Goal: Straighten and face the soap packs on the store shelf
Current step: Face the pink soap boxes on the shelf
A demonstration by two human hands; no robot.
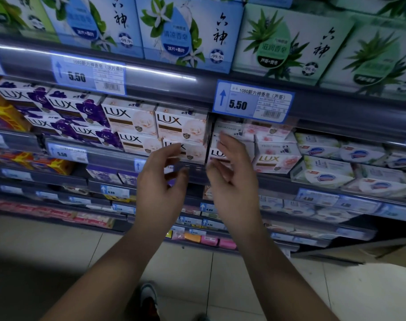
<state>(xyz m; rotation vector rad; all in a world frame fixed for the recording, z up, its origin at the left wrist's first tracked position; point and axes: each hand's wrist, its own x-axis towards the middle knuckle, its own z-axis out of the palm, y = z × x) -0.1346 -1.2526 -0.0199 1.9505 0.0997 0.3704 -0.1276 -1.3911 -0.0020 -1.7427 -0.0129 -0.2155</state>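
Left hand: the left hand (pixel 162 181) is raised in front of the shelf rail (pixel 104 156), fingers loosely curled and holding nothing, below the lower white LUX soap packs (pixel 181 122).
Right hand: the right hand (pixel 234 179) is lifted just beside the left, fingers relaxed and gripping nothing. Its fingertips (pixel 222 139) lie over a white LUX pack (pixel 215 154); blur hides whether they touch it.
Soap packs: the white LUX soap packs stand two high, fronts outward, at the middle of the shelf. Purple LUX packs (pixel 65 107) are to their left and pink LUX packs (pixel 276 158) to their right, past a clear divider (pixel 209 135).
Shelf above: blue Liushen soap boxes (pixel 188 31) sit beside green aloe ones (pixel 290 42), over a 5.50 price tag (pixel 252 101).
Far right: white wrapped soap bars (pixel 324 177) lie stacked.
Below: pale floor tiles (pixel 197 274) and a shoe (pixel 148 297).
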